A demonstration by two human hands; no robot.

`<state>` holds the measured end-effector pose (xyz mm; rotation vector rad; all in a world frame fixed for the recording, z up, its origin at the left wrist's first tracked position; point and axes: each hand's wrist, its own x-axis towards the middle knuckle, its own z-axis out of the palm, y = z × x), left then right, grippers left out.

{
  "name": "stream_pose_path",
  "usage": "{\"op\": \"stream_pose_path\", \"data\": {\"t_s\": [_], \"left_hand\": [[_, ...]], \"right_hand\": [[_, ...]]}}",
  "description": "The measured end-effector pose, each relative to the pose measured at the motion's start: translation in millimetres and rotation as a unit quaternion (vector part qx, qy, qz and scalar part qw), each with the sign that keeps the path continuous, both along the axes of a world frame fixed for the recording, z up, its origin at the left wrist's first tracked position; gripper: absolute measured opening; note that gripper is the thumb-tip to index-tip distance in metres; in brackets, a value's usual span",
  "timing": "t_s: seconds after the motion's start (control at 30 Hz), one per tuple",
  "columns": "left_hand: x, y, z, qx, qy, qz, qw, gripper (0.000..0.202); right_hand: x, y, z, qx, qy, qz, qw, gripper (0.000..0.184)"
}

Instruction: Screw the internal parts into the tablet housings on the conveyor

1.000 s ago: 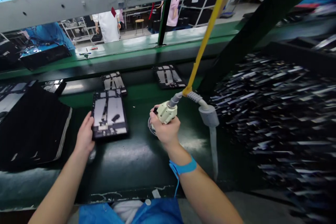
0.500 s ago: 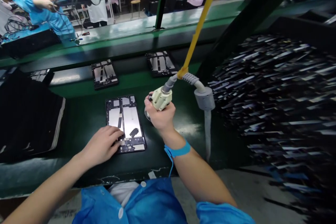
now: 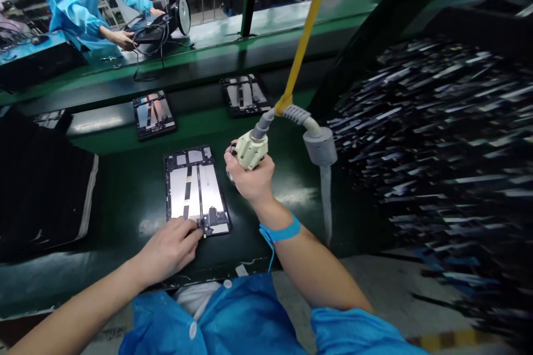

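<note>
Left fingers [image 3: 188,228]: bent over the lower edge of an opened black tablet with silvery inner plates [image 3: 211,184], touching it; whether they pinch any part I cannot tell; the touch probably steadies the tablet
Right fingers [image 3: 234,164]: wrapped round a pale green, boxy plastic tool [image 3: 252,151], cable end up, beside the tablet, perhaps to keep its hidden underside toward the table
Dark green, glossy table [image 3: 125,199]: carries the tablet flat, insides up, near the front edge, likely for easy reach
Long yellow strap [image 3: 306,39]: tied at the grey ribbed cable [image 3: 296,114], seemingly bearing its weight
Two more opened black tablets [image 3: 154,113]: farther back, perhaps spaced to avoid touching
</note>
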<state>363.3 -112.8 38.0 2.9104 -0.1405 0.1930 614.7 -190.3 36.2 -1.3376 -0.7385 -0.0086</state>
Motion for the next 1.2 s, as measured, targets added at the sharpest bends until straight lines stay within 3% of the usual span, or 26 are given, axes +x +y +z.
{"op": "stream_pose_path", "data": {"t_s": [0.2, 0.53, 0.67, 0.8, 1.2], "left_hand": [[-3.4, -7.5, -22.8, 0.019, -0.109, 0.024, 0.994, 0.029], [-11.8, -21.1, -44.0, -0.015, -0.117, 0.159, 0.980, 0.035], [10.2, 1.7, -49.0, -0.068, -0.129, 0.151, 0.978, 0.026], [35.2, 21.7, -53.4, -0.075, -0.155, 0.146, 0.974, 0.022], [37.9, 19.6, -58.2, -0.071, -0.152, 0.156, 0.973, 0.022]], "right_hand": [[1.4, 2.6, -2.2, 0.000, 0.006, -0.005, 1.000, 0.016], [5.4, -0.7, 1.3, 0.000, 0.021, -0.025, 0.999, 0.015], [7.8, -0.2, 0.1, 0.004, 0.040, -0.038, 0.998, 0.020], [10.6, 0.3, -4.6, -0.007, 0.033, -0.041, 0.999, 0.020], [7.7, 3.8, -11.0, -0.040, 0.050, -0.039, 0.997, 0.019]]}}
